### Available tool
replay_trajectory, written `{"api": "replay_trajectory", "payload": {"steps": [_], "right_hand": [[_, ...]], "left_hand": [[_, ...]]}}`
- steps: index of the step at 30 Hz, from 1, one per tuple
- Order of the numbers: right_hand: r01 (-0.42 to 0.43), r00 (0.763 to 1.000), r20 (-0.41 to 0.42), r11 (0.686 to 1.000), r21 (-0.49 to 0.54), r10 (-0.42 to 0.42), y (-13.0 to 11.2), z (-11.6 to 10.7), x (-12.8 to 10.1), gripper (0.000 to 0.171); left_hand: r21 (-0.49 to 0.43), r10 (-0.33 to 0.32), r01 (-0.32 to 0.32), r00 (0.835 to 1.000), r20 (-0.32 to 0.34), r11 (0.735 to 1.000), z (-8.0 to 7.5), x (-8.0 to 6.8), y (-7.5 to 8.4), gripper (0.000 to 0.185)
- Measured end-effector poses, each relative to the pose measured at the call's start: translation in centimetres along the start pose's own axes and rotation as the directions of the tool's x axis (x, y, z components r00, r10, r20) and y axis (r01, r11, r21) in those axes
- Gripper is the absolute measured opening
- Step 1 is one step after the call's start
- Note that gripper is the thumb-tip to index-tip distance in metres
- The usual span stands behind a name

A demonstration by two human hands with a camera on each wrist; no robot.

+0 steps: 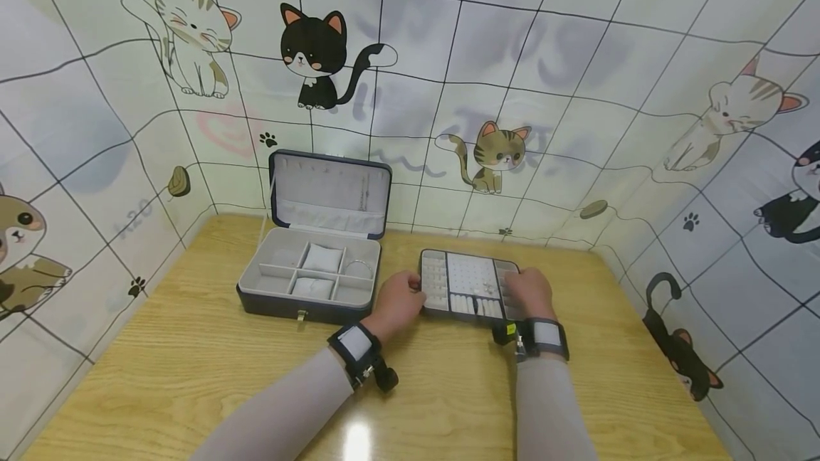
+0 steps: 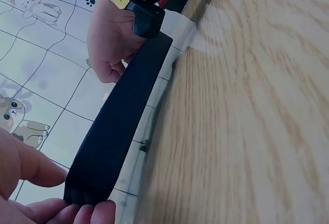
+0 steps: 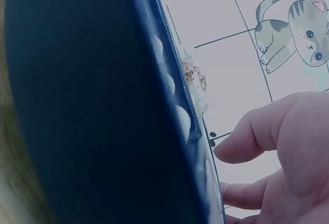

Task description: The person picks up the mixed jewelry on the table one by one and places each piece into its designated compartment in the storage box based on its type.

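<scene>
A dark navy jewelry tray (image 1: 470, 316) is held level between both hands, with a light lining, small compartments and ring rolls. My left hand (image 1: 397, 304) pinches its left end; in the left wrist view the thumb is at one face and the fingers curl round the edge of the tray (image 2: 115, 116). The right hand (image 1: 533, 294) grips the opposite end, covering part of the right compartments. Small gold jewelry (image 3: 194, 75) sits on the tray's lining. From the left wrist, a gap shows between the tray and the wooden table (image 2: 247, 111).
To the left stands an open navy jewelry box (image 1: 275, 306), its lid (image 1: 329, 187) upright against the back. Inside are two white cushions (image 1: 322, 259) and a thin round bangle (image 1: 359, 269) in separate compartments. A cat-print sheet (image 1: 423, 55) walls the table's back and sides.
</scene>
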State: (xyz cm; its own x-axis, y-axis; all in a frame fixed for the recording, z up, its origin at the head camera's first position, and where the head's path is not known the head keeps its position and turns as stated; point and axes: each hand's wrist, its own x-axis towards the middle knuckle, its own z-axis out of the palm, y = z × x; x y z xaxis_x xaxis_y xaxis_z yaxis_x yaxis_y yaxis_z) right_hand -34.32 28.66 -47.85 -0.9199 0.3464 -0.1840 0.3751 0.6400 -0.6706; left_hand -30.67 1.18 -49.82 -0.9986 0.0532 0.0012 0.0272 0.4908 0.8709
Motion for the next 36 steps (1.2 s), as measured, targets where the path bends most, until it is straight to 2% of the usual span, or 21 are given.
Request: {"api": "replay_trajectory", "payload": {"steps": [4,9,13,19,23,28,36], "right_hand": [[-0.013,1.0,0.007,0.999,0.032,0.013,-0.2,-0.2,0.1,0.031],[0.019,1.0,-0.004,1.0,-0.006,-0.019,-0.2,-0.3,0.2,0.033],[0.035,0.999,-0.006,0.999,-0.026,-0.035,-0.2,-0.6,0.3,0.042],[0.012,0.999,0.036,0.999,0.03,-0.013,-0.3,-1.0,0.3,0.056],[-0.003,1.0,0.03,0.998,0.056,0.001,-0.5,-1.0,0.3,0.051],[-0.018,0.999,0.028,0.994,0.111,0.015,-0.7,-1.1,0.0,0.052],[-0.009,0.999,0.039,0.976,0.216,0.001,-1.2,-1.5,-0.2,0.061]], "left_hand": [[-0.025,-0.012,0.012,1.0,-0.004,1.0,-0.2,-0.1,0.3,0.039],[-0.05,-0.008,0.008,1.0,-0.007,0.999,-0.4,-0.3,0.8,0.037],[-0.078,-0.021,0.02,1.0,-0.011,0.997,-0.5,-0.3,1.2,0.037],[-0.158,-0.045,0.042,0.999,-0.016,0.987,-0.5,0.1,1.1,0.035],[-0.197,-0.042,0.039,0.999,-0.011,0.98,-0.7,0.3,1.0,0.035],[-0.2,-0.009,0.006,1.0,-0.014,0.98,-1.2,0.1,1.1,0.037],[-0.191,-0.012,0.002,0.999,-0.052,0.982,-1.9,-0.3,2.0,0.035]]}}
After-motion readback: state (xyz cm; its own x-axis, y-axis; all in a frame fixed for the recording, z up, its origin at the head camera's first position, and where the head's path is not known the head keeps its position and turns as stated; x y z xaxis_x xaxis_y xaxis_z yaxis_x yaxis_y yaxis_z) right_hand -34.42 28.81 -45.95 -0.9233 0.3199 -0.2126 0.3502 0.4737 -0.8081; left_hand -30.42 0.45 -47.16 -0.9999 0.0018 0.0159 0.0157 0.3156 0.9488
